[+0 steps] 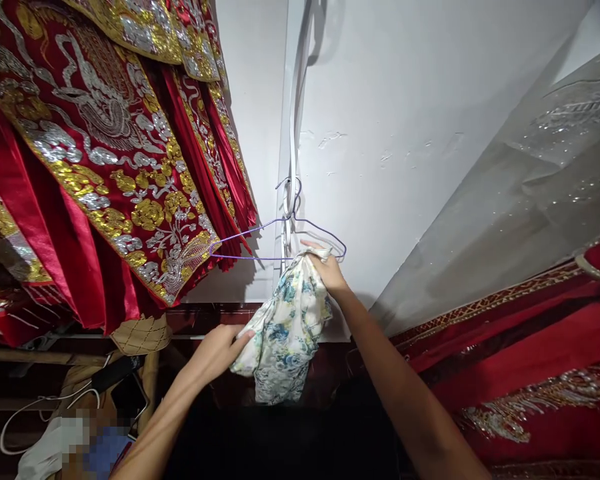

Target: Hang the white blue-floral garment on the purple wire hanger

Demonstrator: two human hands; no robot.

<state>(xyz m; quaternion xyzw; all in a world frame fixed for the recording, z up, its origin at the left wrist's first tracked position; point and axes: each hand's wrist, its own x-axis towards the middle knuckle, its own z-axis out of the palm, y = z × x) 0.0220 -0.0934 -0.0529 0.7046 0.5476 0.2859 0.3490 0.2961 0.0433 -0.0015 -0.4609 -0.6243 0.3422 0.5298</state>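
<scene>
A purple wire hanger (pixel 250 258) hangs by its hook from a white strap (pixel 294 127) against the wall. Draped below it is a white garment with blue and yellow flowers (pixel 290 333); its bunched top lies at the right part of the hanger's lower bar. My right hand (pixel 325 263) grips that bunched top, with fingers partly hidden by the cloth. Lower and to the left, my left hand (pixel 227 350) pinches the garment's left side, thumb in front and fingers behind the fabric. Whether the cloth passes over the bar cannot be seen clearly.
Red costumes with gold and silver embroidery (pixel 145 160) hang on the left. Sheer sparkly fabric (pixel 555 173) and red cloth (pixel 535 360) are on the right. At lower left, a white cable (pixel 10 420) and a phone-like dark object (pixel 129 398) lie on a wooden surface.
</scene>
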